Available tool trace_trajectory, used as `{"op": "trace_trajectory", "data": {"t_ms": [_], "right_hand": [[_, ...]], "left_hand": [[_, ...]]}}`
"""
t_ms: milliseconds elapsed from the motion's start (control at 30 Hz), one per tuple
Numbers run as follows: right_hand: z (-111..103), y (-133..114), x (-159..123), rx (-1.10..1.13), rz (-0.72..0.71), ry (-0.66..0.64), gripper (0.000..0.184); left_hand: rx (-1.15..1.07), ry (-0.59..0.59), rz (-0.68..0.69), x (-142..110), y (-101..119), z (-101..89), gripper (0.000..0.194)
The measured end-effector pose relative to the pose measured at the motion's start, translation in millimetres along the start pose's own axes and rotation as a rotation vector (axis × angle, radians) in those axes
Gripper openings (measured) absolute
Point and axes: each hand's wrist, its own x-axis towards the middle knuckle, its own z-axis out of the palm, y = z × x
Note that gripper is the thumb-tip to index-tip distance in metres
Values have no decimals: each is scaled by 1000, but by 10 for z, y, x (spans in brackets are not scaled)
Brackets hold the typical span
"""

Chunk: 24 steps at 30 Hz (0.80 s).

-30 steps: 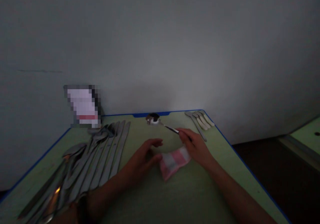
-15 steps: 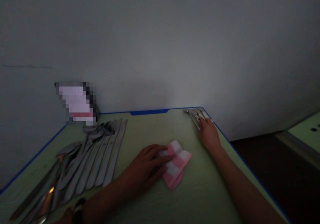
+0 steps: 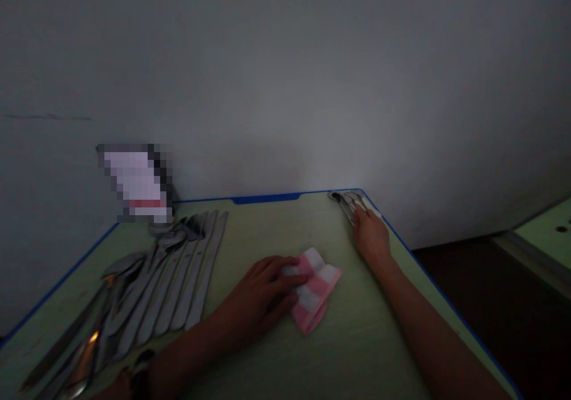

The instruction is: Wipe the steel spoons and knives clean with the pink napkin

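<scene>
My left hand (image 3: 270,290) lies over the left edge of a folded pink-and-white checked cloth (image 3: 319,287), its fingers stretched out and apart on it. At the far right corner of the table, my right hand (image 3: 371,232) is closed around the handle end of a spoon (image 3: 343,205), whose dark bowl points to the wall. Close beside that spoon lie more pieces of metal cutlery (image 3: 355,195), partly covered by my fingers. To the left of my left hand is a spread of cutlery (image 3: 172,293), with several flat handles side by side and spoons piled over them.
The pale green table (image 3: 267,227) has a blue edge (image 3: 266,198) and stands against a grey wall (image 3: 285,91). A pixelated upright object (image 3: 136,180) leans at the back left. Another green surface (image 3: 546,227) shows at far right, beyond dark floor (image 3: 482,293).
My right hand has shifted slightly, and the spoon has turned and come down beside the other cutlery in the corner. My left hand and the cloth have hardly moved.
</scene>
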Motion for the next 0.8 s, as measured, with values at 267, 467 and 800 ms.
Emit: {"op": "trace_trajectory", "data": {"t_ms": [267,467,800], "right_hand": [[48,18,-6,-17,-92,24,42],[-3,-29,-43,-17,-97,18,40],[-28,-70,-78,-30,-97,22,34]], "left_hand": [[-24,16,2,4,11,-9,38],[-6,-13,-8,5,12,-16,37],[-30,26,11,4,0,-1,37]]}}
